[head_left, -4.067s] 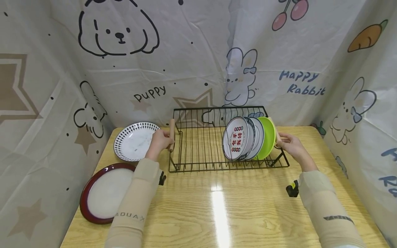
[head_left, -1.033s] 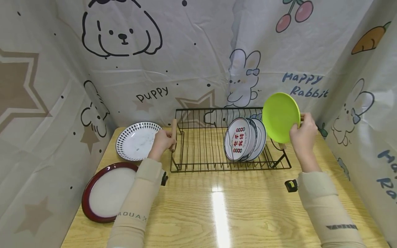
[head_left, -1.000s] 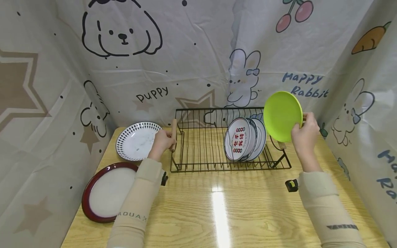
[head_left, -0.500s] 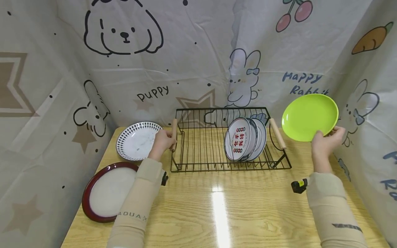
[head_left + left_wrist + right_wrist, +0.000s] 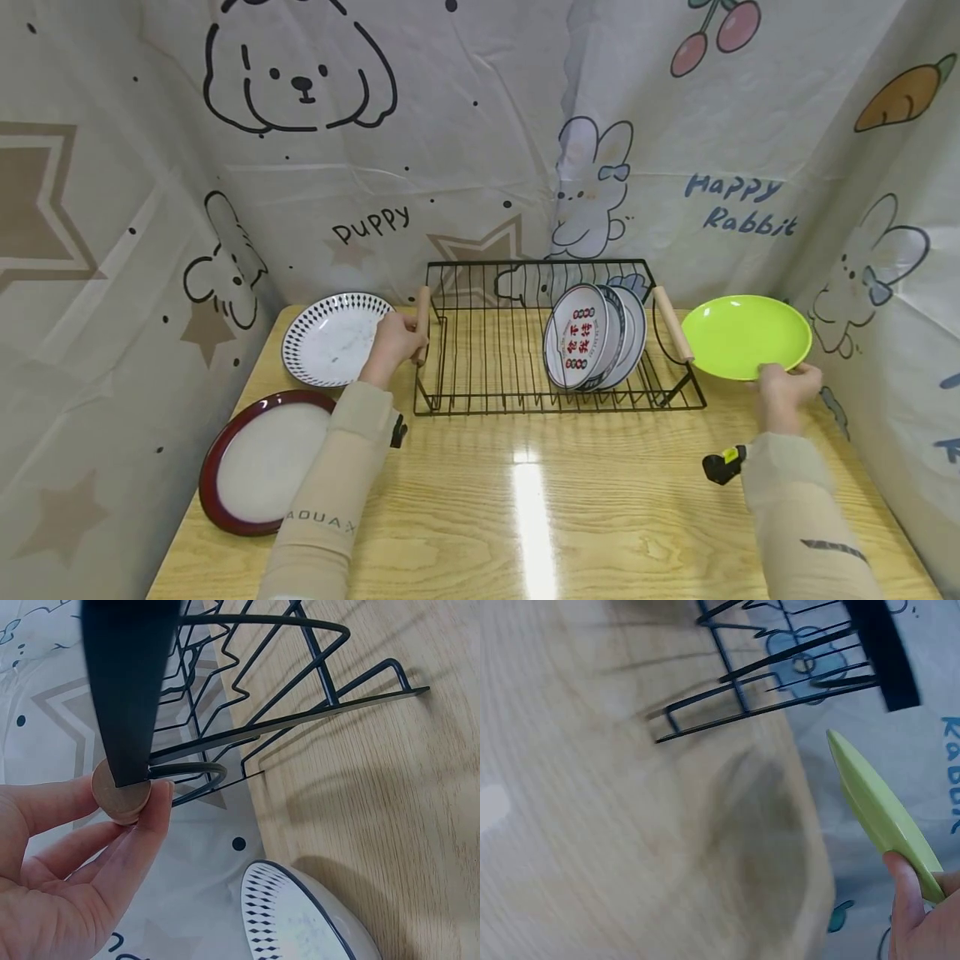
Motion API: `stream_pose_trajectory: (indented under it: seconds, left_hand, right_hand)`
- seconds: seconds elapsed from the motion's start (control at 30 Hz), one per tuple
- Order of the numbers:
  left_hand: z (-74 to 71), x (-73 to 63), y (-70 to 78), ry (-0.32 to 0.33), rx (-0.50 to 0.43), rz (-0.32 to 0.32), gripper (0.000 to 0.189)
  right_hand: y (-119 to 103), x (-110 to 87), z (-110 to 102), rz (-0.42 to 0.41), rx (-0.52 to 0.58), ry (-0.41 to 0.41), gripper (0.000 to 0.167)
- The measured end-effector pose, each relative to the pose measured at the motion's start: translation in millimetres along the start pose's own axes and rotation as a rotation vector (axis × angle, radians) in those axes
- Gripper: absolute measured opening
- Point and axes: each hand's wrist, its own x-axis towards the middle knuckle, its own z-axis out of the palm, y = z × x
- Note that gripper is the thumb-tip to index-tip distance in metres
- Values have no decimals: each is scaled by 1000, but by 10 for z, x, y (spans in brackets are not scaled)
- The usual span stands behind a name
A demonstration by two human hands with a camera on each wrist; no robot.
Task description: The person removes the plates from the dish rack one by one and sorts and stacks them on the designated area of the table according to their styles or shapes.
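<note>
My right hand pinches the front rim of a lime green plate, which lies nearly level just right of the dish rack. In the right wrist view the green plate appears edge-on above its shadow on the tabletop, thumb on one face. My left hand grips the wooden handle at the rack's left end; the left wrist view shows thumb and fingers around that handle. Several white dishes lean together in the rack's right part, the front bowl marked with red characters.
A white dish with a black diamond rim sits left of the rack. In front of it lies a white plate with a dark red rim, partly covered by my left sleeve. A printed cloth hangs behind and on both sides of the wooden table.
My right hand has lifted the green plate out of the rack's right end, carried it right, tipped it flatter and lowered it. The left hand keeps hold of the handle.
</note>
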Motion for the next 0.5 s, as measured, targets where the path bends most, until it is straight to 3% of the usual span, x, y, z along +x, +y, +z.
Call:
stream_pose_trajectory:
  seconds: [0.17, 0.37, 0.5]
  left_hand:
    - [-11, -11, 12, -1, -1, 2, 31]
    - [-8, -32, 19, -7, -9, 5, 33]
    - [-7, -45, 23, -2, -2, 10, 32]
  right_hand:
    - [187, 58, -27, 78, 32, -26, 55]
    - [292, -2, -61, 197, 90, -21, 48]
    - [338, -20, -72, 216, 110, -30, 55]
